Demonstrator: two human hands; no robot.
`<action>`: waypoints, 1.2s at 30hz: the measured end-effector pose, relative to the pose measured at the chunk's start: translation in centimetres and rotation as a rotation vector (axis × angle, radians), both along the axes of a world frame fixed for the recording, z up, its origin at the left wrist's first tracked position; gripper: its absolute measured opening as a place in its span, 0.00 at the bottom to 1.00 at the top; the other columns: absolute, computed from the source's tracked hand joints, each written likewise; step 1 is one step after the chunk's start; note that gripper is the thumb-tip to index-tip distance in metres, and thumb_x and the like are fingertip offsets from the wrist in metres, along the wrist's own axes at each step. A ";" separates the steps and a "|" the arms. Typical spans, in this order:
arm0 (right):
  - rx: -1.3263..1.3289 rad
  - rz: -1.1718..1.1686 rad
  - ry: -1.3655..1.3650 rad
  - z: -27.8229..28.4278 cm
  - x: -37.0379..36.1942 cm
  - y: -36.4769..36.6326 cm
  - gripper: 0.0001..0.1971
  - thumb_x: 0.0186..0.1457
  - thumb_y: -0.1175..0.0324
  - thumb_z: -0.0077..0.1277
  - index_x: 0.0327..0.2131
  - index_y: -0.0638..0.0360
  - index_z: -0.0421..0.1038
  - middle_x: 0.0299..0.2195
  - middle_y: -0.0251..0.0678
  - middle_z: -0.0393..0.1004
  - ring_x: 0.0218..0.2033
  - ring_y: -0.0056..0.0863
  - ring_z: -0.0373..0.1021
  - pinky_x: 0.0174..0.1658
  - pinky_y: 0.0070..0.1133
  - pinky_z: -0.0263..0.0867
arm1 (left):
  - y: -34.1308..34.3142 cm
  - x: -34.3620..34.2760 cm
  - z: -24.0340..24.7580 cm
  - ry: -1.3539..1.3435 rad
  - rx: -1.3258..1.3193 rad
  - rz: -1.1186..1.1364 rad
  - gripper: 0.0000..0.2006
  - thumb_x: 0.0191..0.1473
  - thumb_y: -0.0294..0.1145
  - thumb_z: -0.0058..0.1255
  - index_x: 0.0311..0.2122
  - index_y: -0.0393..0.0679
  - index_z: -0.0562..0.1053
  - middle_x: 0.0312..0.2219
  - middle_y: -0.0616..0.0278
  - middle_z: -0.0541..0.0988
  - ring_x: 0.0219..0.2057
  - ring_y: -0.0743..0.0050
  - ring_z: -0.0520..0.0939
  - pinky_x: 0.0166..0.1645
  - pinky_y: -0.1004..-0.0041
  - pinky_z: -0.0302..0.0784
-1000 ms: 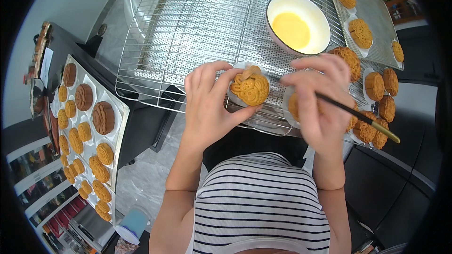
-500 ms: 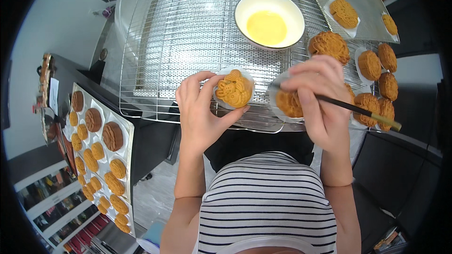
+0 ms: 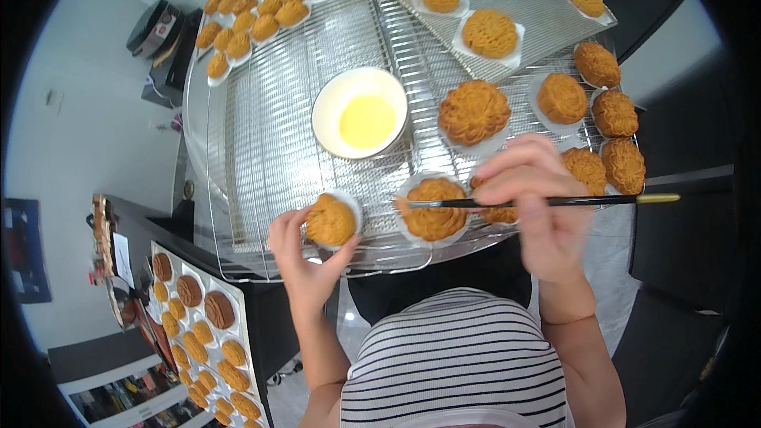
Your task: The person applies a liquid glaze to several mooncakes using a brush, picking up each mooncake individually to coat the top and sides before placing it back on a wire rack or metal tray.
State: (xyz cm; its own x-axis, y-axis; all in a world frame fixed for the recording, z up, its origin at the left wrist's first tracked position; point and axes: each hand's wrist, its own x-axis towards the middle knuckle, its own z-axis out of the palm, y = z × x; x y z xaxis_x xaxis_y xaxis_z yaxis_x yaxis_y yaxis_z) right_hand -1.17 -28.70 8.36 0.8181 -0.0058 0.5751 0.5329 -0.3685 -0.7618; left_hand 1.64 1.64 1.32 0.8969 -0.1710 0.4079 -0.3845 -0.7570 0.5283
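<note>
My left hand (image 3: 307,260) curls its thumb and fingers round the sides of a golden mooncake (image 3: 330,220) on a white paper liner, at the near edge of the wire rack (image 3: 261,143). Between the fingers of my right hand (image 3: 547,218) is a thin dark brush (image 3: 571,201) with a gold handle end, held nearly level. Its bristles point left, over the left side of a second, scalloped mooncake (image 3: 440,222); I cannot tell whether they touch it. Part of another mooncake (image 3: 501,215) shows beneath my right hand. Beyond the hands stands a cream bowl (image 3: 326,103) of yellow liquid, probably egg wash.
More mooncakes (image 3: 563,98) stand on the rack's right side. A perforated tray (image 3: 547,20) with several mooncakes overlaps its far right. Small mooncakes (image 3: 269,5) crowd the far left. At the lower left, another tray (image 3: 238,301) holds brown and golden ones beside a dark counter.
The view has shifted, bringing the far rows of mooncakes in and moving the bowl lower left in the picture. The brush now lies more level, its bristles farther out from my right hand.
</note>
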 end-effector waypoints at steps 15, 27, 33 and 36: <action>0.589 -0.530 -0.127 -4.2 -9.6 -15.8 0.19 0.72 0.61 0.32 0.37 0.67 0.70 0.37 0.53 0.74 0.42 0.33 0.70 0.45 0.25 0.66 | -24.3 21.4 8.9 -0.015 0.128 -0.602 0.39 0.41 0.58 0.67 0.49 0.32 0.75 0.44 0.49 0.77 0.51 0.56 0.76 0.56 0.61 0.70; 0.586 -0.873 -0.132 -5.3 -14.4 -21.2 0.20 0.71 0.62 0.36 0.33 0.67 0.72 0.35 0.49 0.76 0.35 0.31 0.69 0.45 0.29 0.63 | -40.4 26.2 1.6 0.014 0.362 -0.794 0.42 0.36 0.65 0.64 0.47 0.36 0.78 0.45 0.47 0.77 0.52 0.50 0.73 0.58 0.56 0.63; 0.618 -0.820 -0.113 -5.8 -13.1 -21.5 0.19 0.71 0.63 0.36 0.34 0.65 0.72 0.35 0.48 0.76 0.36 0.31 0.69 0.45 0.29 0.62 | -39.0 26.7 1.8 0.012 0.530 -0.800 0.46 0.35 0.70 0.63 0.52 0.39 0.76 0.49 0.47 0.76 0.55 0.50 0.72 0.60 0.53 0.62; 0.608 -0.815 -0.122 -6.5 -13.2 -22.0 0.18 0.71 0.62 0.35 0.35 0.64 0.72 0.35 0.47 0.75 0.37 0.31 0.69 0.45 0.28 0.62 | -37.5 26.9 4.2 -0.015 0.469 -0.806 0.46 0.38 0.71 0.62 0.54 0.40 0.75 0.49 0.46 0.77 0.55 0.49 0.74 0.59 0.56 0.66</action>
State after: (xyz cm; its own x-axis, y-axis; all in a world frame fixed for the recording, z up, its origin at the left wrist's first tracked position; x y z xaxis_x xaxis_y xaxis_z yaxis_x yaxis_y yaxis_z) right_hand -14.37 -50.73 1.89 0.3709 -0.8527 0.3679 0.3795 -0.2224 -0.8981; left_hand 28.54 -35.84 5.54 0.4308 -0.8898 0.1502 -0.8911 -0.3932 0.2264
